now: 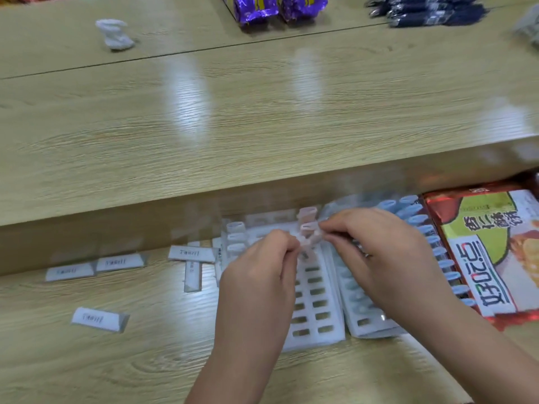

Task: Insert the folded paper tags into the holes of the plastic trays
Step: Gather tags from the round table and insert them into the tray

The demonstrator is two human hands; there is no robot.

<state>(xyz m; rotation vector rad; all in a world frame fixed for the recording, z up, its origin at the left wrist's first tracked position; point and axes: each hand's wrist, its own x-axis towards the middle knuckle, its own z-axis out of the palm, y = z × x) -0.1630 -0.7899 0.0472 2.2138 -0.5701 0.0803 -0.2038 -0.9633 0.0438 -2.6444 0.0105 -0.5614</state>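
Note:
A white plastic tray (319, 319) with two rows of slot holes lies on the lower table. Both hands meet over its far end. My left hand (256, 272) and my right hand (379, 255) pinch a folded pink paper tag (309, 239) between their fingertips, just above the tray holes. Two more pink tags (307, 217) stand in the holes behind it. White tags (235, 237) stand in the left row. A second tray (364, 322) to the right carries blue tags (423, 228) along its right edge.
Loose white folded tags (99, 318) lie on the table to the left, some (191, 253) under the shelf edge. A snack packet (493, 252) lies to the right. A raised wooden shelf (233, 126) spans above, with purple packets (274, 7) and a white cloth (115, 33).

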